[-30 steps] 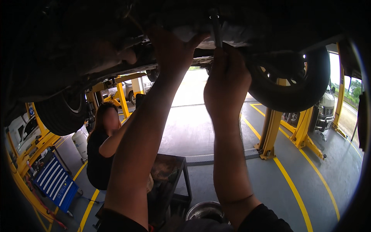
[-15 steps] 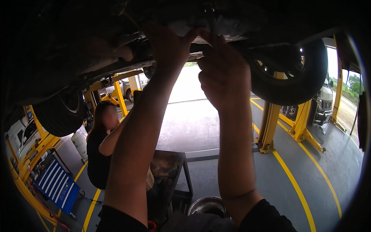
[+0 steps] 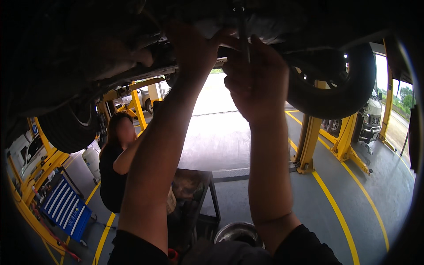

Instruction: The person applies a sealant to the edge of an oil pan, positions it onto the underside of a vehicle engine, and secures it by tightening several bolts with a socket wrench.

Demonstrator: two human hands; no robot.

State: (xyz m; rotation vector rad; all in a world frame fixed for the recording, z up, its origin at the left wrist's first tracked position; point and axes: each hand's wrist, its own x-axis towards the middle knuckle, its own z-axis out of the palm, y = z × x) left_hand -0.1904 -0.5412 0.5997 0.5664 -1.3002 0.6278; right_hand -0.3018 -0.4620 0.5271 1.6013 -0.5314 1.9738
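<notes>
Both my arms reach up to the dark underside of a raised car point(image 3: 115, 66). My right hand point(image 3: 259, 81) is closed around the lower part of a slim metal wrench point(image 3: 243, 37), which stands nearly upright. The wrench's rounded upper end meets the underside, where shadow hides what it sits on. Left of it, my left hand point(image 3: 192, 48) is raised against the underside. Its thumb points right toward the wrench, and its other fingers are lost in the dark, so I cannot make out what they touch.
Tyres hang at right point(image 3: 333, 84) and left point(image 3: 70, 126). Below my arms stand a dark metal cart point(image 3: 192, 181) and a round metal pan point(image 3: 238, 232). A person point(image 3: 115, 172) in black crouches at left near a blue tool cabinet point(image 3: 66, 207). Yellow lift posts point(image 3: 307, 145) stand around.
My right hand has shifted slightly up and its fingers have loosened a little, showing more of the wrench's lower end. My left hand stays in nearly the same place.
</notes>
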